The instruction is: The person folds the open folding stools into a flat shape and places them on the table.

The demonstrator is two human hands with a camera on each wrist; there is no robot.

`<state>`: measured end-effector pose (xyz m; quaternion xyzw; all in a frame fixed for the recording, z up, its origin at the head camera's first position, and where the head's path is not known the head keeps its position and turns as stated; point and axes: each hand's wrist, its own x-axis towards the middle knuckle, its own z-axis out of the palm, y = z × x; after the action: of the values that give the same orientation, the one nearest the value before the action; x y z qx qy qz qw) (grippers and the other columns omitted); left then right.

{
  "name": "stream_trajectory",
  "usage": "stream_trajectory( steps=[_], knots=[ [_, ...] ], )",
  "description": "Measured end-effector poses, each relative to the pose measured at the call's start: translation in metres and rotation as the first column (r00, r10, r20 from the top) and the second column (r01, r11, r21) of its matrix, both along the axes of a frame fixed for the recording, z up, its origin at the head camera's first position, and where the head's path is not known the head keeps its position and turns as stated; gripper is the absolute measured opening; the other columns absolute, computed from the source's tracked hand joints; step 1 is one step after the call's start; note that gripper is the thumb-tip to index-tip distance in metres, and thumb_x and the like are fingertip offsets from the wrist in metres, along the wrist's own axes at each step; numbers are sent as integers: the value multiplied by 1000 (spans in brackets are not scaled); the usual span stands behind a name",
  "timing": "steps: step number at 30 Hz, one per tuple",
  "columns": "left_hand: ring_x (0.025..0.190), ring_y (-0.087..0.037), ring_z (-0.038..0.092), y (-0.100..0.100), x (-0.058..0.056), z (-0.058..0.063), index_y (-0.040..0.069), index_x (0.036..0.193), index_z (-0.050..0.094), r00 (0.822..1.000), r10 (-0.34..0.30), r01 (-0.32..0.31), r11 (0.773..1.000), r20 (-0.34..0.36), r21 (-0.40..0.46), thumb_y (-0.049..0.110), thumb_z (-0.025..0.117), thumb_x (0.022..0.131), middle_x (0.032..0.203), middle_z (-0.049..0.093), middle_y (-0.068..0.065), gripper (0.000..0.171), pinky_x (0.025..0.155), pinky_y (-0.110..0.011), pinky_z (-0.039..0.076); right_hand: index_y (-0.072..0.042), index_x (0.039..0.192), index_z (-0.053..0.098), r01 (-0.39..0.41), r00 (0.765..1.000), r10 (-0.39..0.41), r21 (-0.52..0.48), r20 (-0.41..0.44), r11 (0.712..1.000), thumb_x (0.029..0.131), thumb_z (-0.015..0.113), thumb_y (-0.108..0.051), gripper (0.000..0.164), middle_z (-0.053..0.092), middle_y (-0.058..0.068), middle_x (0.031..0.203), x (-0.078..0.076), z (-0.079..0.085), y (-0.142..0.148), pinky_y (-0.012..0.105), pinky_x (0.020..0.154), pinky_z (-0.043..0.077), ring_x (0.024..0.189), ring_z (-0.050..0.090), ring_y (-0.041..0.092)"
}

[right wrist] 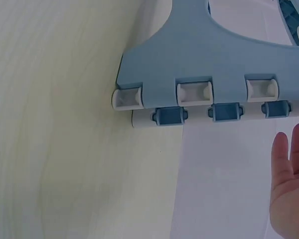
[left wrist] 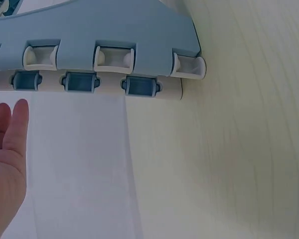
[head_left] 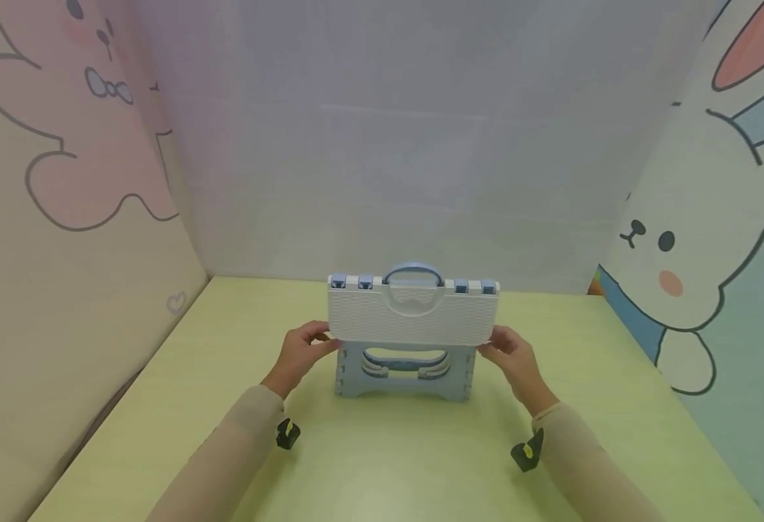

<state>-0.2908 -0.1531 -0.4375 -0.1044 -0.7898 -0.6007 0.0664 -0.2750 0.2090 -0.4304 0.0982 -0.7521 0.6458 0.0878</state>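
A folding step stool point(head_left: 413, 319) stands upright on the table, with a white textured top panel and pale blue legs point(left wrist: 114, 30). Its blue carry handle sticks up at the top, and hinge clips line the edges. At the lower left corner of the white panel, my left hand point(head_left: 300, 355) grips the stool between thumb and fingers. My right hand point(head_left: 512, 360) holds the opposite corner the same way. Both wrist views show only the outer fingers of each hand, beside the hinged side of the leg; the gripping fingertips are out of sight there.
The pale yellow table point(head_left: 388, 464) extends around the stool. A plain whitish backdrop point(head_left: 369, 145) rises behind it. Cloth walls with a pink cartoon animal point(head_left: 88, 159) and a white rabbit point(head_left: 695, 239) flank the left and right sides.
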Motion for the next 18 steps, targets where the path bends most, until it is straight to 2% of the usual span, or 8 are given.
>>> stream_trajectory(
  steps=[2,4,6,9,12,18],
  knots=[
    [91,-19,54,0,-1,1,-4,119,62,1000,-18,18,1000,4,18,0,70,84,116,62,-17,37,80,-27,51,15,118,51,-1,1000,1,-2,-3,1000,87,61,7,34,62,-21,90,-1,1,0,18,79,47,86,57,1],
    [99,-24,53,1,-2,2,-2,128,57,998,-57,56,998,30,31,0,69,85,122,57,-18,44,87,-32,51,16,124,48,5,1000,-5,29,3,1000,87,61,6,41,62,-19,96,-2,1,1,18,84,45,90,55,-1],
    [107,-29,51,1,-2,2,-2,132,53,994,-93,92,996,62,21,2,68,87,125,55,-19,47,95,-40,47,14,128,47,-6,1000,4,60,28,998,88,61,4,43,64,-10,105,-2,2,2,20,88,43,94,54,-3],
    [113,-34,50,2,-2,1,-5,129,55,988,-124,126,992,94,-13,4,68,87,122,59,-18,45,100,-48,40,15,127,49,-57,997,52,110,48,992,87,61,3,44,63,14,118,-4,0,4,26,92,44,100,53,-2],
    [113,-34,51,0,-4,-3,-8,122,59,987,-130,134,990,96,-44,3,69,85,117,63,-19,40,101,-51,38,17,124,51,-114,993,107,137,58,984,85,62,5,43,57,28,123,-4,-3,3,31,91,48,106,55,9],
    [112,-34,53,-2,-6,-6,-9,122,59,982,-163,169,984,91,-57,3,69,85,115,64,-18,40,100,-52,39,18,122,51,-146,989,140,179,46,973,83,62,6,42,55,33,124,-5,-4,1,39,91,49,115,52,41]
  ],
)
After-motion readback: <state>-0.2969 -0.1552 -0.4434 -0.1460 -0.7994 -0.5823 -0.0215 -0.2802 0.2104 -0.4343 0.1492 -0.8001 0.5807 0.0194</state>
